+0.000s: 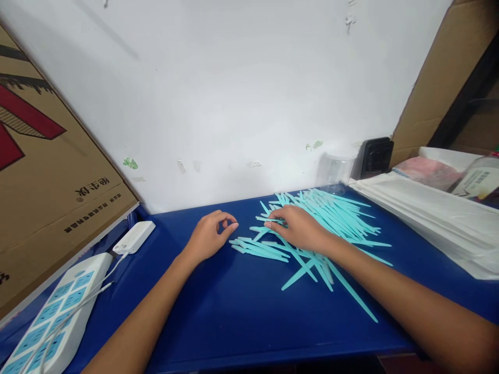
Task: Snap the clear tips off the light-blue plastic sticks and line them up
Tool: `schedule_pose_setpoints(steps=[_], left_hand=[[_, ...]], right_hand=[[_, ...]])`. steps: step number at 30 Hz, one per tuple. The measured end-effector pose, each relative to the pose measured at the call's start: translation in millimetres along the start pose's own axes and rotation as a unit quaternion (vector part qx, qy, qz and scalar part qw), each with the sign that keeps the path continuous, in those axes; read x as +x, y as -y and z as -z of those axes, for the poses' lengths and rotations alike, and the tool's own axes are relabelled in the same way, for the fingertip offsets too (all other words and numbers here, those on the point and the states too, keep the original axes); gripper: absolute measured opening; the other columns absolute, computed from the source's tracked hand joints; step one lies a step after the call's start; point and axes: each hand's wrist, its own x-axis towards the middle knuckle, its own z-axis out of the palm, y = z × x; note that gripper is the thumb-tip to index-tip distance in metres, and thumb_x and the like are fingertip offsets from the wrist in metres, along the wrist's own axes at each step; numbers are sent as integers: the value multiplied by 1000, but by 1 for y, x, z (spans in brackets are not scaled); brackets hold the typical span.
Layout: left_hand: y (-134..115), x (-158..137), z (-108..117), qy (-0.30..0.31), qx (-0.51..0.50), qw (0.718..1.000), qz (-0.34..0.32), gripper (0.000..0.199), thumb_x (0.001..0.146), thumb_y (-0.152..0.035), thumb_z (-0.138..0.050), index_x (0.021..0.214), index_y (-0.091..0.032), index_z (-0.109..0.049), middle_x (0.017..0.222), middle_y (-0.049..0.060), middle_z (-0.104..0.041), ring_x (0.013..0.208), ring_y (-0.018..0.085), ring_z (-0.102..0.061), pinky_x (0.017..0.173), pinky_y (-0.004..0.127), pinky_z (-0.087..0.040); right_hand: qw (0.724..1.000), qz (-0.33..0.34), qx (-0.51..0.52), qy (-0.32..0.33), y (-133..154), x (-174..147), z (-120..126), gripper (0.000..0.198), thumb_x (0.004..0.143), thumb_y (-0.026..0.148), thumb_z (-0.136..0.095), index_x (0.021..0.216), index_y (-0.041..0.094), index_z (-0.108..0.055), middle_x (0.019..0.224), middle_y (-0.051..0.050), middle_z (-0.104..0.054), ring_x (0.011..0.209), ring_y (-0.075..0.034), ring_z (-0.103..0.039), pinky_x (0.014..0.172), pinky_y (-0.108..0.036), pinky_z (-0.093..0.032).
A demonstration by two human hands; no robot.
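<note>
Slim turquoise eyebrow razors (pixel 331 218) with paler capped ends lie in a loose heap on the blue tabletop (pixel 218 311), right of centre. My right hand (pixel 298 227) is over the heap's left side, thumb and fingers pinched on one eyebrow razor (pixel 262 218). A small, roughly parallel bunch of razors (pixel 263 250) lies just left of the heap. My left hand (pixel 212 236) hovers left of that bunch. Its thumb and index finger curl together into a ring, and I see nothing between them. Several razors lie partly hidden under my right hand and forearm.
At left are a white power strip (pixel 58 317), a white adapter (pixel 133 237) with a cable, and a large cardboard box (pixel 50 171). A clear plastic cup (pixel 338 174) stands by the white wall (pixel 234 104). White packaging sheets (pixel 424 218) lie at right.
</note>
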Motion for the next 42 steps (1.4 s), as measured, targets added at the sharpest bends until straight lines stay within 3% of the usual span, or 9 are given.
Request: schedule_pose_setpoints(steps=[3, 8, 13, 17, 23, 29, 35, 39, 42], left_hand=[[18, 2, 22, 85, 67, 994, 10, 27, 92, -47, -64, 98, -24, -77, 82, 5, -67, 73, 20, -58, 66, 31, -41], [37, 1, 46, 229, 33, 969, 84, 35, 84, -52, -70, 101, -22, -76, 91, 5, -70, 77, 20, -61, 67, 29, -45], [34, -1, 53, 278, -18, 957, 82, 41, 84, -53, -71, 108, -21, -75, 101, 8, -70, 86, 21, -61, 73, 30, -48], [31, -2, 55, 323, -34, 943, 73, 42, 81, -53, -76, 111, -24, -76, 107, 8, -67, 93, 22, -61, 77, 29, -49], [37, 0, 40, 292, -33, 954, 52, 36, 84, -54, -73, 96, -20, -76, 99, 6, -66, 85, 19, -58, 72, 28, -46], [34, 3, 23, 209, -79, 973, 62, 34, 92, -52, -66, 95, -19, -69, 86, 3, -68, 78, 17, -59, 69, 27, -45], [15, 3, 16, 157, -180, 967, 89, 35, 94, -51, -64, 106, -18, -67, 85, 4, -70, 66, 15, -64, 61, 26, -49], [8, 3, 14, 150, -222, 959, 89, 39, 93, -49, -66, 115, -17, -69, 97, 9, -74, 76, 17, -69, 65, 28, -53], [5, 3, 10, 133, -256, 954, 78, 40, 92, -48, -69, 117, -16, -69, 104, 11, -77, 82, 19, -71, 74, 31, -57]], right_hand=[[999, -2, -33, -23, -5, 1, 4, 33, 98, 47, -61, 107, 20, -78, 105, -14, -76, 109, -36, -65, 82, -42, -50], [997, -27, -61, -25, -3, -1, 7, 49, 102, 49, -54, 132, 13, -69, 128, -19, -70, 131, -40, -55, 103, -49, -46], [996, -52, -74, 0, -1, 0, 6, 37, 107, 30, -42, 119, 15, -74, 123, -17, -72, 126, -37, -60, 104, -46, -47], [998, -43, -40, -15, -3, 1, 4, 34, 106, 25, -44, 123, 16, -73, 124, -15, -72, 123, -33, -62, 96, -42, -50], [998, -16, 49, -28, 1, 0, 4, 28, 102, 33, -57, 120, 22, -75, 111, -8, -78, 90, -24, -71, 78, -35, -52], [997, -25, 70, -30, 0, 0, 4, 30, 100, 42, -58, 116, 24, -77, 86, -3, -79, 56, -16, -58, 63, -33, -47], [992, -48, 119, 0, 1, 1, 0, 28, 98, 35, -58, 118, 24, -75, 92, -5, -79, 59, -16, -62, 61, -32, -48], [987, -76, 138, 16, 5, 0, 2, 27, 94, 26, -60, 118, 23, -71, 100, -4, -80, 61, -17, -65, 59, -32, -50], [986, -50, 160, 12, 8, 0, 3, 15, 93, 26, -64, 102, 23, -75, 94, -3, -80, 81, -20, -72, 78, -34, -55]])
